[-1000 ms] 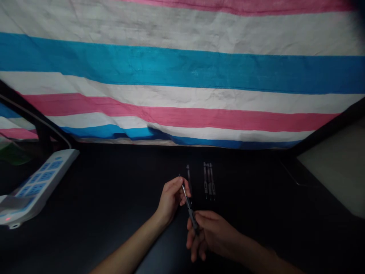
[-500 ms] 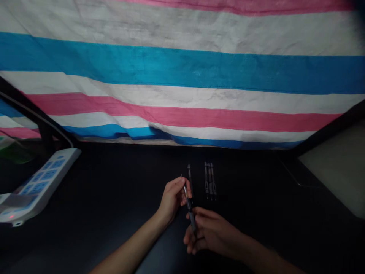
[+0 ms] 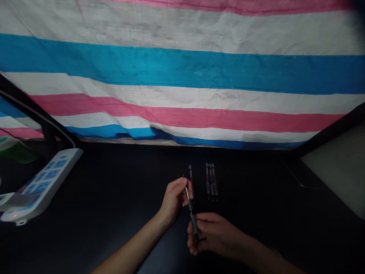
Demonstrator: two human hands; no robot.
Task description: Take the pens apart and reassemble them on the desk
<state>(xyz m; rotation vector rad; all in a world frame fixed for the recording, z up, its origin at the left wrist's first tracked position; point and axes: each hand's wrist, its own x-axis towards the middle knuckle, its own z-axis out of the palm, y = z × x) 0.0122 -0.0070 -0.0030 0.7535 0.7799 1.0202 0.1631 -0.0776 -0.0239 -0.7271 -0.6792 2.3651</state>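
Note:
A slim pen with a dark grip and a clear-looking barrel slants between my two hands. My left hand pinches its upper end between thumb and fingers. Lower down, my right hand has its thumb and fingers closed on the dark lower part. Just beyond my left fingers lies another pen, partly hidden by them. To the right, a group of similar pens lies side by side on the black table.
A white power strip with blue sockets and a lit red light lies at the left, with a plug in its near end. A striped cloth hangs behind the table. A green item shows at the far left.
Both hands keep hold of the pen, with the right hand's fingers shifted slightly. The whole scene has slid a little to the right in view.

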